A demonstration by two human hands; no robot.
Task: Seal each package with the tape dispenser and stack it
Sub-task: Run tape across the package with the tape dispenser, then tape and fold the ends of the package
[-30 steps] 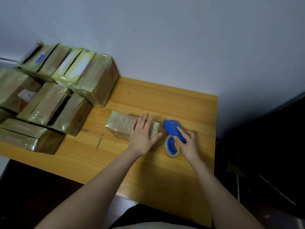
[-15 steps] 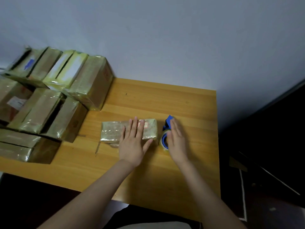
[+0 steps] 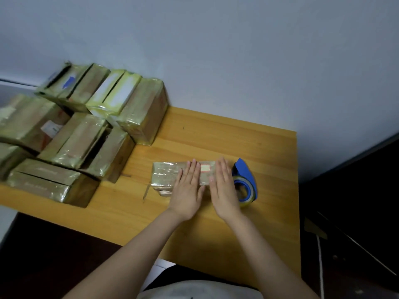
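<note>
While the stack of sealed packages (image 3: 86, 134) waits at left, the small package (image 3: 166, 175) lies mid-table; the left hand (image 3: 187, 190) presses it, fingers straight; the right hand (image 3: 224, 188), equally flat, has joined it, leaving the blue tape dispenser (image 3: 245, 172) free alongside; stacking likely next.

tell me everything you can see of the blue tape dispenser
The tape dispenser looks like blue plastic: a broad flap at the far end and a round ring nearer the person, carrying a roll of pale, clear-looking tape. It lies on the wooden table, just right of the package. No hand grips it. The right hand, flat on the package, hides its left edge; whether they touch is unclear.
</note>
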